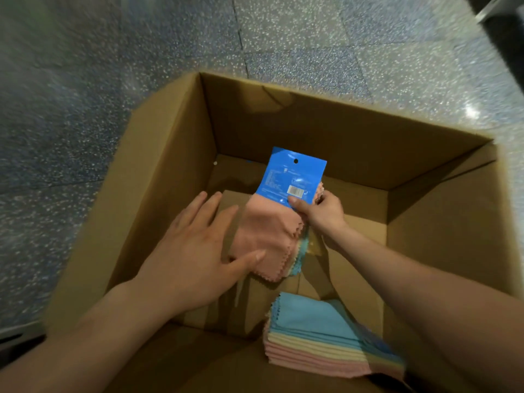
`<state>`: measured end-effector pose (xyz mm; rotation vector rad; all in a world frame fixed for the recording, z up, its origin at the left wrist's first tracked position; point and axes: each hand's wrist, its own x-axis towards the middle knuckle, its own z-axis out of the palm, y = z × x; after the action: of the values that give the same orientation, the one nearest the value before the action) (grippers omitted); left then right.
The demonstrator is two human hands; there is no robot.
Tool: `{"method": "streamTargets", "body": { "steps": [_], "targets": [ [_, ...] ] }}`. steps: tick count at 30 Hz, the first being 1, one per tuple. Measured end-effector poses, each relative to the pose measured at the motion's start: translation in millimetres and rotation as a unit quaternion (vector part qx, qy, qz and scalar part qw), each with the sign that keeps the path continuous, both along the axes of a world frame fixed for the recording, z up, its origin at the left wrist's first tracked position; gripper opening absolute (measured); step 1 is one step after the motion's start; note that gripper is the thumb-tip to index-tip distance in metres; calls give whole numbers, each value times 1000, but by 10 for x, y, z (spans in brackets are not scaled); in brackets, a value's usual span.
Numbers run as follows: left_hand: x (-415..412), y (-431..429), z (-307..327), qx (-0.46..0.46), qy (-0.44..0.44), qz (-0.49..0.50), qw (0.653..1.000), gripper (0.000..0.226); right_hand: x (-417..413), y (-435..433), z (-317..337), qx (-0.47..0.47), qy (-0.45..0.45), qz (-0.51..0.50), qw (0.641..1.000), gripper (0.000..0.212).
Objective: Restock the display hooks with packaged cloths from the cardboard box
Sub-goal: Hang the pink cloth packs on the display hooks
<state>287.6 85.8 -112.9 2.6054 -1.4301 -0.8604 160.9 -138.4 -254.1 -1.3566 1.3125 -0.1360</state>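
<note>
The packaged cloths (269, 231), pink on top, are lifted inside the open cardboard box (158, 171). Their long axis runs from 7 to 1 o'clock, and the blue header card (292, 174) and its hang hole (295, 161) point to 1. The card carries a barcode (295, 190); its print is too small to read. The right hand (320, 211) pinches the pack at the card's lower edge. The left hand (195, 251) is spread flat, with its thumb on the pink cloth. A second stack (326, 333), blue over yellow over pink, lies in the box at 5 o'clock. The box stands on a speckled floor (85, 80).

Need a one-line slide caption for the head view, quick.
Right hand holds a cloth pack inside the box, open left hand reaching toward it; a second pack lies nearer.
</note>
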Motion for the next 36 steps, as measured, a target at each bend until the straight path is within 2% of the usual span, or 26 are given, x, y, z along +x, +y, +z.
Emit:
{"method": "streamTargets", "body": {
  "steps": [3,7,12,18,24,31,36],
  "targets": [
    [-62,-78,190,2,-1,8,1000,108,-186,-101,441,6,-45,7,999,47],
    [-202,-214,484,0,-6,7,1000,95,-413,-180,1091,-39,-59,27,997,39],
    [-453,-268,774,-9,-13,-7,1000,96,-751,-326,1684,-90,-112,2,990,38],
    [-766,-351,778,-2,10,-30,1000,98,-1144,-502,2147,-147,-143,-28,978,23],
    [-1143,-520,452,11,57,-61,996,98,-1425,-740,2283,-179,-139,-72,971,27],
    [-1659,-866,-58,32,138,-99,985,100,-1751,-1030,2108,-181,-143,-109,967,36],
    [-1962,-1103,-321,36,161,-143,976,101,-1969,-1150,1915,-178,-157,-123,964,48]
  ]
}}
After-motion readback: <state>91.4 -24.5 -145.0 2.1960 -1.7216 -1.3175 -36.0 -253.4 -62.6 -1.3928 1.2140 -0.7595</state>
